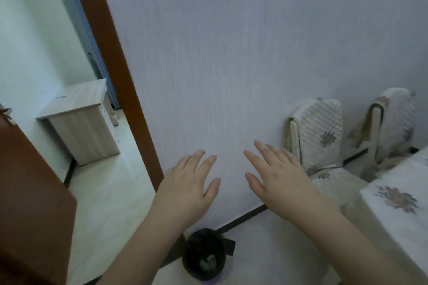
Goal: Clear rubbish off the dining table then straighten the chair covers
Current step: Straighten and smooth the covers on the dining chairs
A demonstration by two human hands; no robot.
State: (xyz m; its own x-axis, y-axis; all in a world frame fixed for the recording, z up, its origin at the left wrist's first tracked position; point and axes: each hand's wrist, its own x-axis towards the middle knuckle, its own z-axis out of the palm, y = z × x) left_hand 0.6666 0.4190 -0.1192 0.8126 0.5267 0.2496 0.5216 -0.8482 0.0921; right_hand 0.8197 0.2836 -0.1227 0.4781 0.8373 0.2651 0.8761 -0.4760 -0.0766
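Reaching forward side by side, the left hand and the right hand hang in the air in front of a pale wall, backs up, fingers straight and slightly spread, holding nothing and touching nothing. Below them on the light floor, just beside the foot of the wall, stands a small bin lined with a black bag; a pale crumpled scrap of rubbish lies at its bottom. At the right edge of the view the corner of the dining table shows, under a white cloth printed with a faded flower. Beyond that corner, against the wall, stand two chairs. The nearer chair cover is a white quilted one with a flower print, pulled over the chair back and lying fairly even. The farther chair cover sits crooked: the pale frame of the chair back shows bare on its left side and loose cloth hangs down beside it. To the left, a brown door frame borders the wall, with a small light wooden cabinet standing on the floor past it, and a brown door fills the lower left corner.
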